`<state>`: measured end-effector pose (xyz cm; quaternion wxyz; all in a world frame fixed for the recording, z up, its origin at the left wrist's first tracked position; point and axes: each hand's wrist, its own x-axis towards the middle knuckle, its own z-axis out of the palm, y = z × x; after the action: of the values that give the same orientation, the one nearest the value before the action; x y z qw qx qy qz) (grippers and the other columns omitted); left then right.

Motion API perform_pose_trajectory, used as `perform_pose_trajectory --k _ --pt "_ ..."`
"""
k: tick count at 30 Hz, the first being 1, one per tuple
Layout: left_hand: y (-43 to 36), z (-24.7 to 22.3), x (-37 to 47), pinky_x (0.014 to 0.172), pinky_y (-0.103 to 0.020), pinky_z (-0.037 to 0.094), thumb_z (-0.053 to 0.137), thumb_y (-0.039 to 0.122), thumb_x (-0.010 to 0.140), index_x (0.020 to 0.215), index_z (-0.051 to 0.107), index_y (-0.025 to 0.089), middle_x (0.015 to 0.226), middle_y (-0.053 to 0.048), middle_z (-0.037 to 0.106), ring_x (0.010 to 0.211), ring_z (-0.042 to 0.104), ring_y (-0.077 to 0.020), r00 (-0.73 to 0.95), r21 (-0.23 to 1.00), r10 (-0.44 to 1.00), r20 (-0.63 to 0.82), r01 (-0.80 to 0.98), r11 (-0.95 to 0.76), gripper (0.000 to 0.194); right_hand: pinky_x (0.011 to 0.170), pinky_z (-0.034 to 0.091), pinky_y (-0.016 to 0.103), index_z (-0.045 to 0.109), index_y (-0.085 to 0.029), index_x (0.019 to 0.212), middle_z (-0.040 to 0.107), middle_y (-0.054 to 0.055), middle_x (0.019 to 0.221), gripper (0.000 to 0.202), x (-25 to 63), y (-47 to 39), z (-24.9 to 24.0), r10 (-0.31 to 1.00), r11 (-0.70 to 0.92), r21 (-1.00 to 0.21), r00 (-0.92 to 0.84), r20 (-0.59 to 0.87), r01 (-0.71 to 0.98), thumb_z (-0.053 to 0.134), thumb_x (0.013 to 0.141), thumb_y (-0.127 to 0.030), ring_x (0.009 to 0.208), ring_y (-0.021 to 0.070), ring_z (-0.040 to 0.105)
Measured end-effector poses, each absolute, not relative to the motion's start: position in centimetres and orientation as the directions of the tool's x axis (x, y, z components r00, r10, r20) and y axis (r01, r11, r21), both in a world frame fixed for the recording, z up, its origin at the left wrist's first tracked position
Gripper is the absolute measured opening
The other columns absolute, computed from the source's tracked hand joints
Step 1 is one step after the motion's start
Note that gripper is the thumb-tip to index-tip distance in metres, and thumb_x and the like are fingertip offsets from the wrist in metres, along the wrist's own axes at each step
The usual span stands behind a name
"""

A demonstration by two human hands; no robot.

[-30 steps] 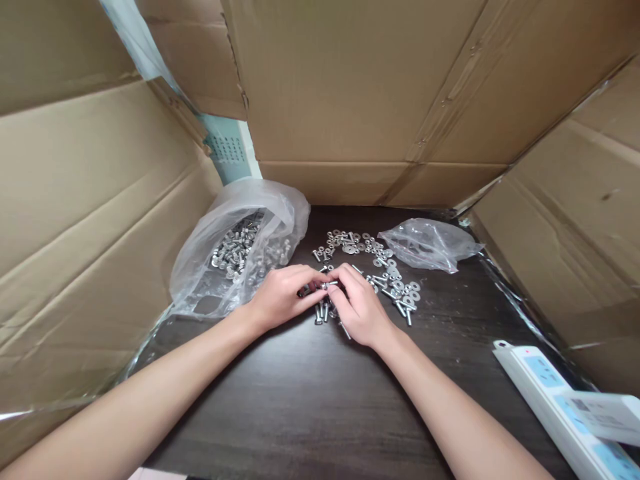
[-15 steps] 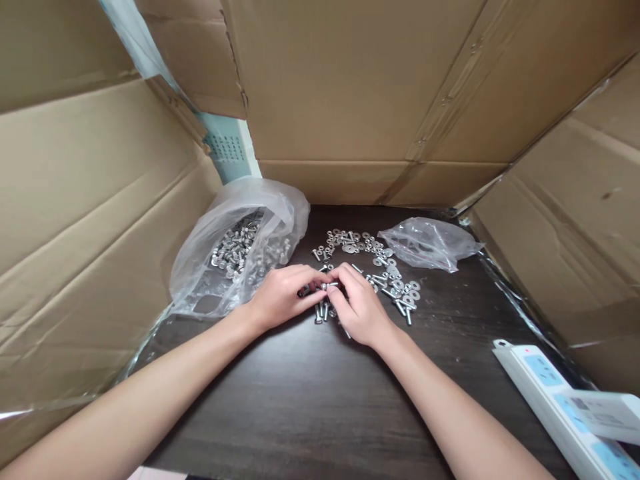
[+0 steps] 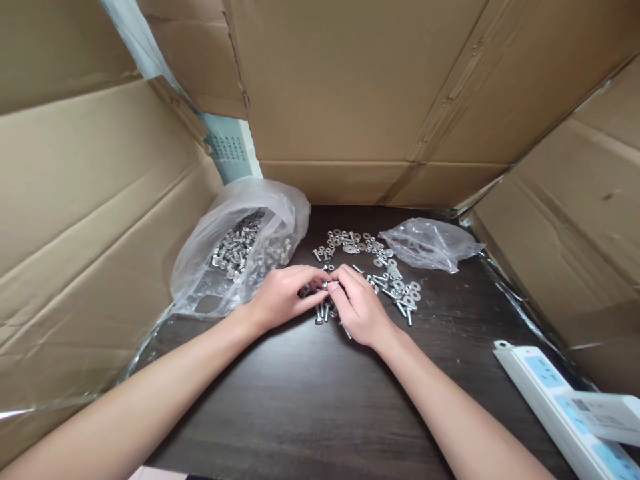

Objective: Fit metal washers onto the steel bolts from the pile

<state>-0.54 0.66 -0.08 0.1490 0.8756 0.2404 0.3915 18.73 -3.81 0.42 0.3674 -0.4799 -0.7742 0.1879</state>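
Fingertips of my left hand [image 3: 287, 295] and my right hand [image 3: 361, 308] meet over the dark table, both pinched on one small silver bolt [image 3: 325, 285]. Most of that bolt is hidden by the fingers; whether a nut or washer sits on it I cannot tell. Several finished-looking metal bolts [image 3: 323, 313] lie just below the hands. Behind and to the right of my right hand spread loose washers [image 3: 414, 288], nuts and more bolts [image 3: 401, 308].
A clear plastic bag [image 3: 200, 267] full of bolts [image 3: 237, 247] stands open at the left. A flatter clear bag [image 3: 430, 243] lies at the back right. Near the right edge rests a white power strip [image 3: 530, 387]. Cardboard walls [image 3: 350, 93] surround the dark table [image 3: 300, 413].
My right thumb has shifted slightly over the bolt, covering more of its shank. Both hands otherwise keep their places, and the loose hardware looks the same.
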Motion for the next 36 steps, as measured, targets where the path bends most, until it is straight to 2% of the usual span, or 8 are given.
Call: perform_pose_trajectory --k 6,13,36 --pt "0.67 -0.25 -0.60 0.070 -0.023 0.058 0.069 0.024 0.096 0.104 0.069 0.017 0.089 -0.002 0.076 0.074 0.071 -0.0127 0.571 0.471 0.556 0.604 0.308 -0.827 0.011 0.077 0.045 0.036 0.056 -0.022 0.092 0.062 0.005 0.091 0.019 18.76 -3.88 0.40 0.883 0.465 -0.644 -0.270 0.384 0.607 0.042 0.104 -0.025 0.085 0.0217 0.059" --pt "0.75 -0.21 -0.65 0.068 -0.022 0.056 0.069 0.026 0.097 0.104 0.071 0.016 0.087 -0.002 0.075 0.074 0.071 -0.0131 0.574 0.473 0.555 0.603 0.302 -0.827 0.013 0.083 0.046 0.038 0.058 -0.021 0.098 0.062 0.007 0.097 0.014 18.80 -3.93 0.57 0.892 0.450 -0.677 -0.267 0.364 0.582 0.044 0.101 -0.021 0.092 0.0228 0.060" --pt "0.72 -0.15 -0.66 0.070 -0.021 0.057 0.069 0.023 0.095 0.106 0.068 0.017 0.090 -0.002 0.075 0.076 0.071 -0.0120 0.581 0.494 0.562 0.588 0.292 -0.819 0.013 0.075 0.045 0.035 0.056 -0.020 0.093 0.062 0.005 0.090 0.017 18.78 -3.81 0.26 0.880 0.471 -0.665 -0.252 0.403 0.580 0.043 0.103 -0.023 0.084 0.0204 0.060"
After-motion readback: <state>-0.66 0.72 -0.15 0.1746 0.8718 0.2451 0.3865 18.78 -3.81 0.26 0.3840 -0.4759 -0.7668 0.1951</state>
